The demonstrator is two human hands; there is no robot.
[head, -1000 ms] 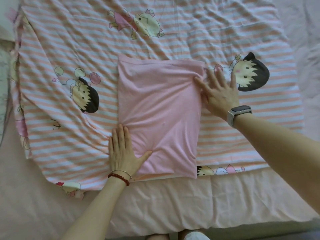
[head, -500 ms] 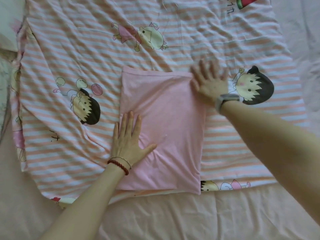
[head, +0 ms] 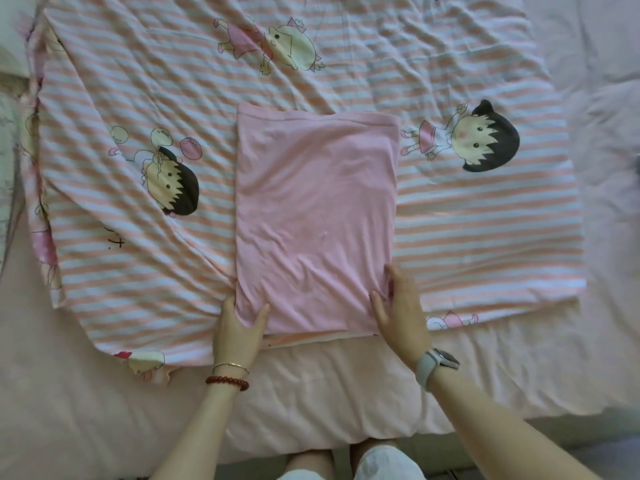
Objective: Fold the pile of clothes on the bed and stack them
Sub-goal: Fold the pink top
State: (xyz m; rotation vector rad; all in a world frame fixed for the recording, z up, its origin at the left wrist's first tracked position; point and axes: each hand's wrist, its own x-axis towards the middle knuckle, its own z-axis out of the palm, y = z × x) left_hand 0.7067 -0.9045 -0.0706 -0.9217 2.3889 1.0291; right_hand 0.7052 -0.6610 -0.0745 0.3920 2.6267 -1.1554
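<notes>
Two hands were placed at the near corners of a folded pink garment [head: 316, 216], which lay flat as a tall rectangle on a striped cartoon-print quilt [head: 485, 230] spread over the bed [head: 311, 393]. The left hand [head: 239, 330] was set at the near left corner, its thumb on top of the fabric and its fingers tucked under the edge, so that the corner was pinched. The right hand [head: 401, 317] was laid at the near right corner, with its thumb on the cloth and its fingers stretched along the garment's right edge; whether the fabric was actually gripped there could not be told. The hands were kept well apart, the garment's width between them. A red bead bracelet [head: 227, 382] was worn on the left wrist and a watch [head: 437, 364] on the right.
</notes>
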